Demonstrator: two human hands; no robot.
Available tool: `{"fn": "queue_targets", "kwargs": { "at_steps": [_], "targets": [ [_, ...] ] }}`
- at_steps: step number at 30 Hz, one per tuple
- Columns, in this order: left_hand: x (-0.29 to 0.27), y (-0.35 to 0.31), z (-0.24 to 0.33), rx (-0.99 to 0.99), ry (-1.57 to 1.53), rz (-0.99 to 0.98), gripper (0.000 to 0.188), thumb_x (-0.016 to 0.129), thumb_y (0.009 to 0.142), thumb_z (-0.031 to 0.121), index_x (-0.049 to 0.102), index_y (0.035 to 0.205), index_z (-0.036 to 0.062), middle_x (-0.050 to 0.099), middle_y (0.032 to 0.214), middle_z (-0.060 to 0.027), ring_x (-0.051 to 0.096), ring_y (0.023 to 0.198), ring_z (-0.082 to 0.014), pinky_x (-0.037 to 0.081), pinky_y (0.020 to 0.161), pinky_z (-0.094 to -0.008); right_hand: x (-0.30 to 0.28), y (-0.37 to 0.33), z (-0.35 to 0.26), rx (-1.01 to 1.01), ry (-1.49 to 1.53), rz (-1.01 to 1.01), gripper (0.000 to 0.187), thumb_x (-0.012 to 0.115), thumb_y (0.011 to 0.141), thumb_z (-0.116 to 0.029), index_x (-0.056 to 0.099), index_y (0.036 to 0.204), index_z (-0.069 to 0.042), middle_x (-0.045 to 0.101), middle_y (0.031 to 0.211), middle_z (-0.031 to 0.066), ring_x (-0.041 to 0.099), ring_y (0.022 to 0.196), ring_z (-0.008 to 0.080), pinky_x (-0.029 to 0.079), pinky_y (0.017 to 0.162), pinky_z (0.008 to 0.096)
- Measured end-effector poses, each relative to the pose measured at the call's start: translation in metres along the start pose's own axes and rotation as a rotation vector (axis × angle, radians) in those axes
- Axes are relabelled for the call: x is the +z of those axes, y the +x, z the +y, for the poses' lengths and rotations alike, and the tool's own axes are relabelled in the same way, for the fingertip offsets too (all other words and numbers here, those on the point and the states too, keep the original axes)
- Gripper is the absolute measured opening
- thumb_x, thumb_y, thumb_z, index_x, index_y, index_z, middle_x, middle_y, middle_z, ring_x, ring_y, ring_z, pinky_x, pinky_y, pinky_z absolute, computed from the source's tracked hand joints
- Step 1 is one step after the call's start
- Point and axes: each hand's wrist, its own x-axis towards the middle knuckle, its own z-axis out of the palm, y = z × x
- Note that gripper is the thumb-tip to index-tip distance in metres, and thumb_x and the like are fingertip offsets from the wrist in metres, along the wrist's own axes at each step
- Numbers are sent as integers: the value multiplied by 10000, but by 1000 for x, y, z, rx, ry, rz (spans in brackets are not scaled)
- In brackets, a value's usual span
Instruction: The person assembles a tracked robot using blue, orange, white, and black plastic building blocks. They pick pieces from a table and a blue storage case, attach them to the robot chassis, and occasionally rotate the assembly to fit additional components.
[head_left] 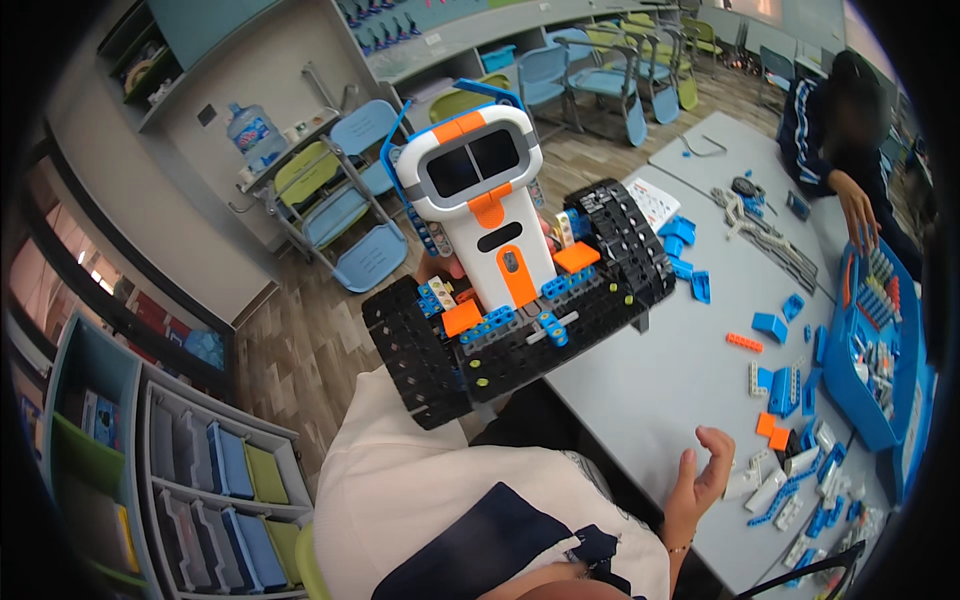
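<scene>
A toy robot (515, 245) built of plastic bricks is held up in front of me, tilted, with a white and orange body, a dark two-part screen and wide black tracks. Blue strips rise beside its head. Behind it, mostly hidden, my left hand (436, 267) grips it; only bits of the fingers show beside the white body. Over the grey table (620, 390) my right hand (699, 486) holds nothing, its thumb and fingers apart. Nearest to it are loose white and blue building pieces (770, 490) and small orange plates (772, 430).
A blue bin (872, 350) of sorted parts stands at the table's right, where another person's hand (856, 208) reaches in. More pieces (760, 225) and a printed sheet (652, 203) lie farther back. Folding chairs (370, 255) stand behind; a drawer shelf (215, 480) is at lower left.
</scene>
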Motion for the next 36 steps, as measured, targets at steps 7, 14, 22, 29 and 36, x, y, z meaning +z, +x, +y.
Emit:
{"fn": "queue_targets", "kwargs": {
  "at_steps": [7,14,22,29,36],
  "targets": [
    [18,26,-11,168,-176,-244,990,815,746,301,183,1451,12,367,1283,-324,446,1250,-463,511,943,-573,-2,-3,4,39,50,15,208,557,839,-40,577,1039,15,542,1033,102,485,953,198,386,880,319],
    [8,19,-19,21,-191,-285,969,848,688,212,250,1420,-2,391,1337,-278,462,1253,-411,489,970,-565,-2,-3,3,122,61,8,215,572,823,-42,586,1029,18,552,1026,126,522,990,250,395,929,359],
    [20,8,-19,55,42,28,906,875,633,170,361,1358,-2,535,1218,-206,566,1135,-325,511,947,-476,0,-2,2,118,60,3,202,590,807,-28,595,1004,14,560,1012,122,527,986,249,397,927,352],
    [49,18,-29,-22,550,359,885,909,593,149,435,1331,35,635,1125,-112,633,1031,-224,531,872,-376,2,0,7,75,34,29,200,603,803,-28,605,998,15,578,1002,126,539,973,252,405,921,348],
    [84,25,-91,14,992,593,902,904,607,256,399,1317,22,620,1138,-130,623,1049,-233,503,896,-354,2,2,8,91,8,6,186,607,804,-22,622,987,12,596,1007,129,557,981,254,415,913,344]
  ]
}}
